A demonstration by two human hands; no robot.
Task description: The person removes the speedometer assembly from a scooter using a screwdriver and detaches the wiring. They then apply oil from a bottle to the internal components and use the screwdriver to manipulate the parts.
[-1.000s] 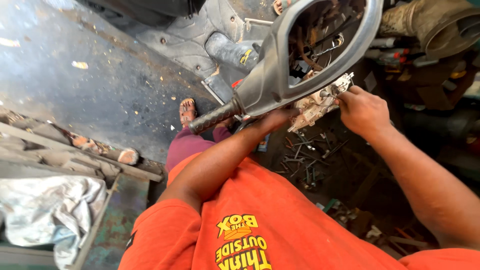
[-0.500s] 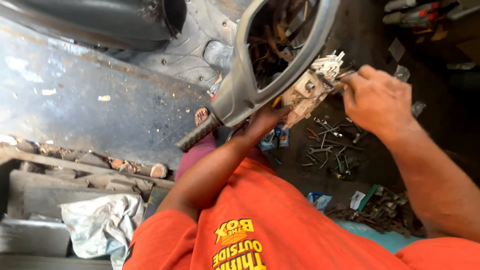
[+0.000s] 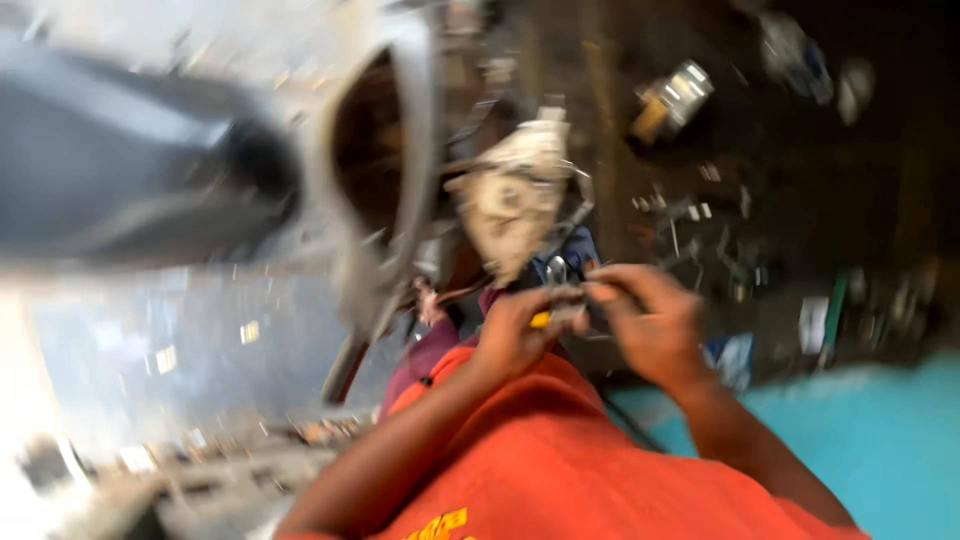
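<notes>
view is motion-blurred; fine detail is lost. both my hands are raised together in front of my chest, above my orange shirt (image 3: 560,470). left hand (image 3: 515,330) and right hand (image 3: 655,325) meet fingertip to fingertip around a small metal part (image 3: 562,300) with a spot of yellow beside it. the left grip is narrow, pinched on the small metal part from the left; the right grip is also narrow, fingertips pinched on the same part from the right. what the part is, i cannot tell through the blur. just above the hands hangs a pale, dirty metal assembly (image 3: 510,195), near but apart from my fingers. to its left stands a curved grey frame (image 3: 395,190) with a dark handle running down and left. the floor (image 3: 760,200) behind is dark and strewn with scattered small parts. a turquoise patch (image 3: 880,440) lies at lower right.
</notes>
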